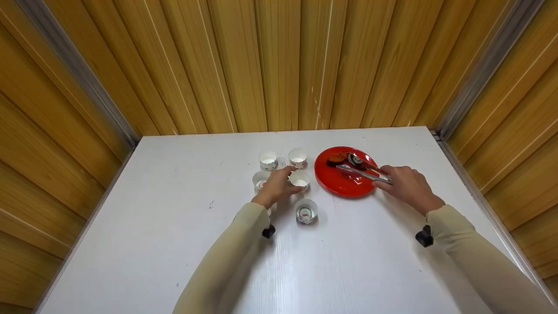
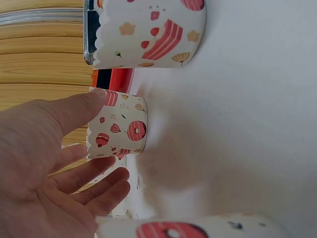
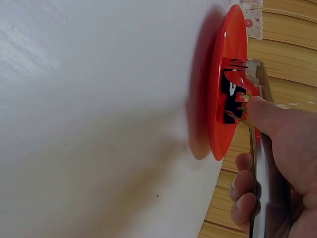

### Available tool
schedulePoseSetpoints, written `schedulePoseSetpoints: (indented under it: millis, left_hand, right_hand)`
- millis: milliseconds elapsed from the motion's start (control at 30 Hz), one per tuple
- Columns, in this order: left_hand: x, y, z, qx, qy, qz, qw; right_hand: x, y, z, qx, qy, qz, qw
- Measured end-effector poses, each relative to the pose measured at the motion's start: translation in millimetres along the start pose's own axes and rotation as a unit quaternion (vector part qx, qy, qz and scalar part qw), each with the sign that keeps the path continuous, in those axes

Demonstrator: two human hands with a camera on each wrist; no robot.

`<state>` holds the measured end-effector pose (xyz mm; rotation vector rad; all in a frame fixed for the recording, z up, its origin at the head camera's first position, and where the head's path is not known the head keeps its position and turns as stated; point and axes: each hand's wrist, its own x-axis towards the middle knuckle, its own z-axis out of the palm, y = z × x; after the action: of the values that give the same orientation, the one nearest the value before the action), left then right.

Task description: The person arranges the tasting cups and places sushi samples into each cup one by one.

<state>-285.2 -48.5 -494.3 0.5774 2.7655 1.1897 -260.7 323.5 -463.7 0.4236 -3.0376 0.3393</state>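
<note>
My left hand (image 1: pixel 275 186) holds a small white paper baking cup (image 1: pixel 299 182) between thumb and fingers. In the left wrist view, pink cake and doughnut prints show on this cup (image 2: pixel 119 126), with the thumb at its scalloped rim. My right hand (image 1: pixel 405 185) grips metal tongs (image 1: pixel 371 176) over a red plate (image 1: pixel 344 190). The tong tips reach around a dark-wrapped sushi roll (image 1: pixel 355 160) on the plate; fork-like prongs show in the right wrist view. Beside that roll lies an orange-topped sushi piece (image 1: pixel 335 159).
Several more paper cups stand around my left hand. The nearest cup (image 1: pixel 306 211) contains a sushi roll, and the cup left of my hand (image 1: pixel 260 179) has something pinkish inside. Two cups stand farther back. Wood-patterned walls (image 1: pixel 279 65) enclose the white table (image 1: pixel 174 244) behind and at both sides.
</note>
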Motion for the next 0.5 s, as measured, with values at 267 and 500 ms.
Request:
schedulePoseSetpoints:
  millis: [267, 500]
  left_hand:
    - [0.2, 0.5, 0.2, 0.003, 0.002, -0.013, 0.9999]
    - [1.2, 0.3, 1.3, 0.006, 0.007, -0.015, 0.9998]
  right_hand:
    - [-0.1, 0.2, 0.1, 0.005, -0.01, 0.004, 1.0]
    - [-0.2, 0.7, 1.4, 0.005, -0.009, 0.003, 1.0]
